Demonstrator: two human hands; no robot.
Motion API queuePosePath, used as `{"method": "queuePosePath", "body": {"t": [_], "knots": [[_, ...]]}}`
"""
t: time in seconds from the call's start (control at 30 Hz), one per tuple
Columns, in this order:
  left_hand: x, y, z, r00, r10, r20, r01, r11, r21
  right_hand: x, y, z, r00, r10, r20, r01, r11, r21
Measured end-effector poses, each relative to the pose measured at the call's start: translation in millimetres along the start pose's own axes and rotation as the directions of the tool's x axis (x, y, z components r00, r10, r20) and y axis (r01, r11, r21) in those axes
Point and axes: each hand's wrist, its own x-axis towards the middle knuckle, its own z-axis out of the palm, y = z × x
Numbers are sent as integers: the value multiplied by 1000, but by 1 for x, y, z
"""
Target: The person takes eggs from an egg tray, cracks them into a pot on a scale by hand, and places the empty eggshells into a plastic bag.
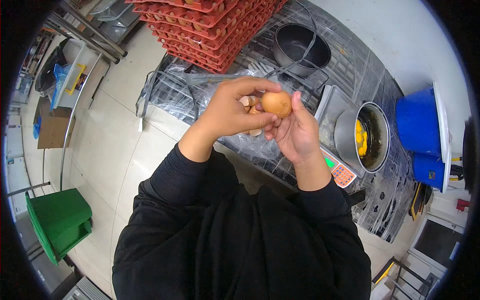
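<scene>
A brown egg (pixel 276 104) is held between my two hands above the plastic-covered table. My left hand (pixel 235 107) grips it from the left with thumb and fingers. My right hand (pixel 298 134) has its thumb against the egg's right side and its fingers curled under it. Below, partly hidden by my hands, broken eggshells (pixel 255 132) lie on a clear plastic bag (pixel 235 142). To the right, a metal pot (pixel 347 135) containing several yolks (pixel 361 138) and egg white stands on a digital scale (pixel 342 176) with a green display.
Stacked red egg trays (pixel 210 35) rise at the table's far left. A dark empty pot (pixel 300 45) stands behind, with a grey strap (pixel 311 30) looping over it. Blue bins (pixel 420 120) are by the wall at right. A green bin (pixel 60 220) stands on the floor at left.
</scene>
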Motion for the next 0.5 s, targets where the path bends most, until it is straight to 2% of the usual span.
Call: {"method": "queuePosePath", "body": {"t": [0.2, 0.3, 0.4, 0.5], "knots": [[3, 4, 0, 982, 186, -42, -179, 975, 133, 0, 0, 2, 999, -22, 25, 23, 1000, -9], [3, 5, 2, 966, 231, -118, -215, 967, 136, -1, 3, 5, 991, -123, -47, 119, 989, -91], [4, 6, 2, 959, 233, -163, -215, 969, 121, -2, 7, 3, 909, -408, -88, 361, 874, -325], [2, 6, 4, 960, 207, -188, -193, 977, 94, -1, 6, -4, 758, -651, 34, 565, 630, -533]]}}
